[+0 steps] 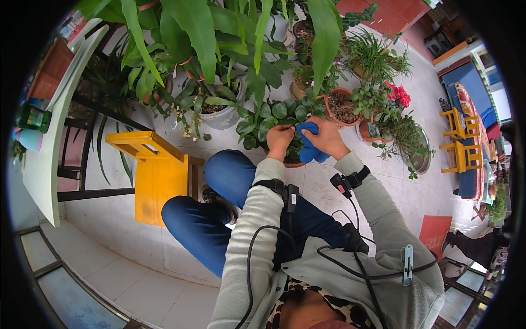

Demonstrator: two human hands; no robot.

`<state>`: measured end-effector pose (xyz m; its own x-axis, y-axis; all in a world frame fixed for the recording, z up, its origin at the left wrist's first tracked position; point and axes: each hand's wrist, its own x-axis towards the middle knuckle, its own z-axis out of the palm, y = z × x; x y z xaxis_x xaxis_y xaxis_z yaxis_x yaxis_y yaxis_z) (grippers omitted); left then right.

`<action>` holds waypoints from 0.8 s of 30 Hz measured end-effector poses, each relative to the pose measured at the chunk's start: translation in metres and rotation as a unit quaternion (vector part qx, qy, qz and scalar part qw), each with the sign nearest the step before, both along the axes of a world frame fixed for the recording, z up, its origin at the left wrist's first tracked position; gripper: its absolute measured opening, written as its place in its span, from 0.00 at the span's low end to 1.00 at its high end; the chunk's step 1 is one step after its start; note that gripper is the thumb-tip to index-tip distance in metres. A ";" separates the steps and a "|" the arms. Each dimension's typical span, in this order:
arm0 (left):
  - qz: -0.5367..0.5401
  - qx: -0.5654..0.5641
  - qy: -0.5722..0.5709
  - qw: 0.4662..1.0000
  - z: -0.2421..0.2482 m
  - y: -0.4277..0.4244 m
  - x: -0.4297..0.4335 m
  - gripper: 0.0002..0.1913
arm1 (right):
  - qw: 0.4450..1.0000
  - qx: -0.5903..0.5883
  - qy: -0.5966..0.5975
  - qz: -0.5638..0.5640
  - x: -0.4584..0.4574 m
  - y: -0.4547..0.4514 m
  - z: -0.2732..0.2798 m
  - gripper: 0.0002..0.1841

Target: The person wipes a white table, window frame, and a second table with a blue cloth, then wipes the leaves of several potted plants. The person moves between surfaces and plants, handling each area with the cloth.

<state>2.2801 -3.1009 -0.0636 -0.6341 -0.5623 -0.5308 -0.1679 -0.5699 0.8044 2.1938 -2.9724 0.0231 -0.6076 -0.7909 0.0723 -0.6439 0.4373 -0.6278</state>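
A potted plant with round, dark green leaves stands on the floor in front of my knees, its terracotta pot mostly covered by foliage and hands. My right hand grips a folded blue cloth against the plant's right side. My left hand is at the front leaves with its fingertips bent together. Whether a leaf is pinched between them is hidden. The two hands are close together, with the cloth just right of the left fingertips.
Long strap-like leaves hang over the top of the view. A yellow wooden chair stands left, beside a white tabletop. Other pots, including a terracotta one with soil and a red-flowered plant, crowd the right. Black cables run along my sleeves.
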 end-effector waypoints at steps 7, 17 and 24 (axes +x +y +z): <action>-0.006 0.032 -0.018 0.999 -0.002 -0.003 -0.002 0.04 | 0.988 0.055 0.137 -0.043 0.007 -0.025 0.001 0.14; 0.010 0.044 -0.032 0.998 -0.009 -0.005 -0.002 0.04 | 0.974 0.139 0.179 0.015 0.015 -0.035 -0.012 0.10; -0.004 0.058 -0.052 0.997 -0.011 -0.006 -0.004 0.04 | 0.983 0.110 0.145 -0.016 0.009 -0.027 -0.006 0.12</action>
